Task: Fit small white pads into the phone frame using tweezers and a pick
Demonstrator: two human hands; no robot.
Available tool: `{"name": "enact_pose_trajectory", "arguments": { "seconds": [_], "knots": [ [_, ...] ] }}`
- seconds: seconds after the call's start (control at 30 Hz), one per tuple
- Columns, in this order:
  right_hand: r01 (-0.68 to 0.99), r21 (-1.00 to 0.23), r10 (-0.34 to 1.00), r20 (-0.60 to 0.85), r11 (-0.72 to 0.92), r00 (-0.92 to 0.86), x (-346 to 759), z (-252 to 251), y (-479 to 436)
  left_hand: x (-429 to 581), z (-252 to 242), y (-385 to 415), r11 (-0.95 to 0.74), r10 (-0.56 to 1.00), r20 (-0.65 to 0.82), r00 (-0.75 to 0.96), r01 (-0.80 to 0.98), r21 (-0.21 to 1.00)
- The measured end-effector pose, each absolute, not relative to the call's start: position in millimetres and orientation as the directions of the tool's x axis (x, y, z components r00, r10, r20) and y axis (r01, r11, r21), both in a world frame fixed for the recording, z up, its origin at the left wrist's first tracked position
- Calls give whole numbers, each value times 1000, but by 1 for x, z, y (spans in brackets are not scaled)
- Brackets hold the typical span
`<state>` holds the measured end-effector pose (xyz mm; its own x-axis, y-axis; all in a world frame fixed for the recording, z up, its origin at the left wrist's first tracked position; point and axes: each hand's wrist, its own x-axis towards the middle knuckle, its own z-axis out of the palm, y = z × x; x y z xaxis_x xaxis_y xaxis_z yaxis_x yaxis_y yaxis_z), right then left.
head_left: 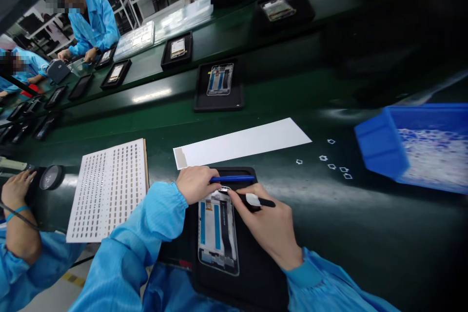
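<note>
A phone body with its inner parts exposed [218, 239] lies in a black tray [256, 278] before me. My left hand [195, 184] is closed at the phone's top end, with a slim blue pen-like stick [234, 179] between thumb and forefinger. From the right, my right hand [272, 222] grips a black tool with a white piece on it [254, 200]; its kind is unclear. The right thumb and forefinger are close to the phone's top edge, near the left fingertips. A small shiny part shows between the hands, too small to name.
A white strip [244, 141] lies beyond the tray. Left stands a white board with rows of small parts [109, 190], by a co-worker's hand [16, 187]. Small white-edged pieces [332, 166] lie near a blue bin [383, 141]. Another phone tray [219, 102] is farther back.
</note>
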<state>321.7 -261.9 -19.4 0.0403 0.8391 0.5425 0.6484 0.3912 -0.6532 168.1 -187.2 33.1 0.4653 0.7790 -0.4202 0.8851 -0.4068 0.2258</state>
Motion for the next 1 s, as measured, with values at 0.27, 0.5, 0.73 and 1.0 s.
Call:
{"name": "enact_pose_trajectory", "arguments": {
  "seconds": [0.27,0.5,0.73,1.0],
  "knots": [
    [643,-670,853,519,371,49,321,-21,-261,166,34,-187,-406,778,-417,471,882,238],
    [603,-718,872,483,347,73,321,-24,-262,166,29,-188,-388,798,-383,466,882,266],
    [278,-948,854,268,152,446,334,-39,-263,122,28,-238,-217,951,-83,299,833,510],
    [92,-996,885,43,1,464,326,-46,-270,93,-11,-361,165,925,-351,148,674,720]
  ]
}}
